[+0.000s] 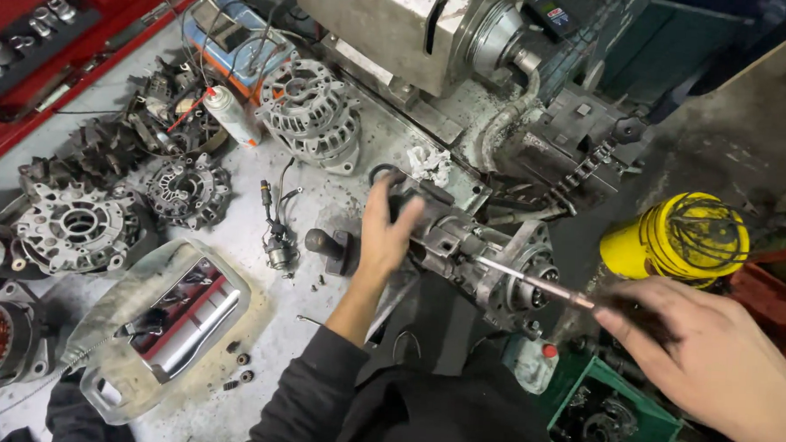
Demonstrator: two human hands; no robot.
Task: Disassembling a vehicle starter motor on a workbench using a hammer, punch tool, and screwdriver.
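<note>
The grimy grey cast-metal starter motor (480,260) lies on its side on the bench, under the left hand (384,234), whose fingers are spread over its rear end, pressing rather than clenching. The right hand (714,359) is clenched round the dark handle of a slim steel-shafted screwdriver (532,283), its tip touching the motor's front housing, just beyond the left fingertips.

Below the right fingers, a green plastic crate (614,416) holds dark metal parts. Left of the left wrist, a scratched clear plastic tray (163,326) holds a red-and-silver tool. A yellow plastic canister (679,238) stands above the right knuckles.

The stained grey workbench (323,200) carries ribbed alloy alternator housings (314,111), with a lathe behind.
</note>
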